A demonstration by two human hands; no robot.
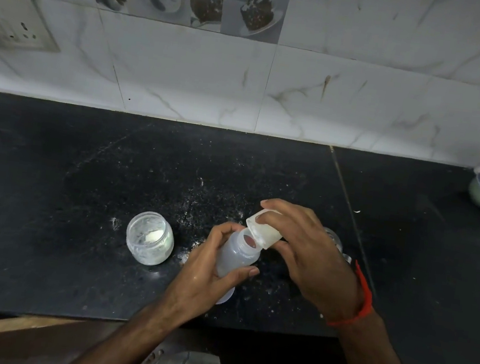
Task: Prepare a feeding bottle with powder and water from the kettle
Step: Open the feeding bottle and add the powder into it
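Head view: left hand (209,272) wraps the bottle (237,255), a translucent plastic cylinder, long axis leaning, open mouth pointing up and away. Right hand (309,250) pinches a frosted cap (263,228) tilted with its rim at the bottle's mouth. Left of both, a round clear jar (149,238) holding white powder stands on the speckled black table (80,192).

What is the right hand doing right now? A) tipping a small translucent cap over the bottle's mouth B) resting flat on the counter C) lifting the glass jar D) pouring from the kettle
A: the right hand holds a small translucent cap tilted over the open mouth of the feeding bottle, which the left hand grips.
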